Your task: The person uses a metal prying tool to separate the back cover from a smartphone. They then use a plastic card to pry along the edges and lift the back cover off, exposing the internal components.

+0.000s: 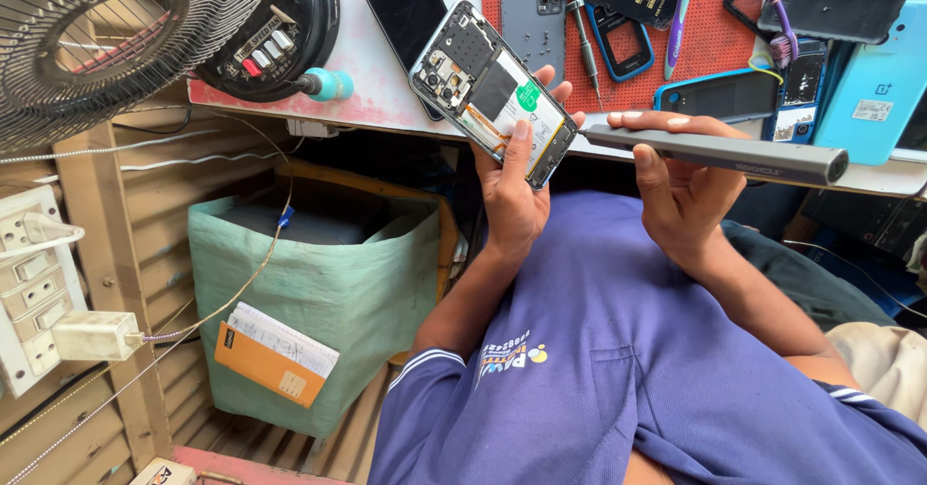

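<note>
- While the head camera looks down over the purple shirt (618,369), I see the left hand (512,190) wrapped around an opened smartphone (492,89), back cover off, thumb pressed on its lower part and fingertips showing past its far edge.
- The phone is held tilted above the edge of the workbench (386,108), in front of the person's chest; its circuit board, dark shielding and pale battery with a green sticker face the camera.
- The right hand (676,190) closes on a grey pen-shaped electric screwdriver (719,155), fingers over the top and thumb underneath; its narrow end sits at the phone's lower corner.
- I cannot make out a bit at that end, nor whether it touches a screw: the phone's frame and the left fingertips hide the spot.
- On the bench a dark phone (406,7) lies partly under the opened one.
- A red work mat (715,41) carries a grey back cover (531,16), a small hand screwdriver (585,45) and several phone shells, cut off by the top edge.
- A turquoise phone back (874,84) lies at the right, cut by the frame edge.
- A desk fan (116,31) fills the top left, only part of its grille in view.
- Below the bench stands a green sack (319,292) with an orange booklet (275,359) leaning on it; its contents are too dark to tell.
- A socket board (29,292) with a white charger plugged in is cut by the left edge.
</note>
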The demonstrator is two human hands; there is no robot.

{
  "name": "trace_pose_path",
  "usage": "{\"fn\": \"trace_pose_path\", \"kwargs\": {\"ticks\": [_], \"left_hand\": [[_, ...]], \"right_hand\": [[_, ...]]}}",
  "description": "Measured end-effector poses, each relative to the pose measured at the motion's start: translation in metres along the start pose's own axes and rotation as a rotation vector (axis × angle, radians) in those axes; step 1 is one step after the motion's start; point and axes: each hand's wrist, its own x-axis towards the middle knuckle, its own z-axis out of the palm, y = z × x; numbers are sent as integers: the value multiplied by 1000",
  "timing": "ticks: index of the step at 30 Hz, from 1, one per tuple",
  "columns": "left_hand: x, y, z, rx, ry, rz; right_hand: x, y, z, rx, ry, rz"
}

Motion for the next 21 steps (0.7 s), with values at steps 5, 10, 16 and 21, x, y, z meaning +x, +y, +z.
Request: {"fn": "trace_pose_path", "kwargs": {"ticks": [5,10,16,21], "left_hand": [[1,-5,-2,-19,17,9],[2,-4,-3,-38,35,-1],[0,-5,0,-49,25,3],[-5,-8,8,52,8,43]], "right_hand": [[-2,1,3,1,32,4],[-6,3,2,-20,42,-8],[-9,3,0,22,63,23],[-4,2,2,-14,115,3]]}}
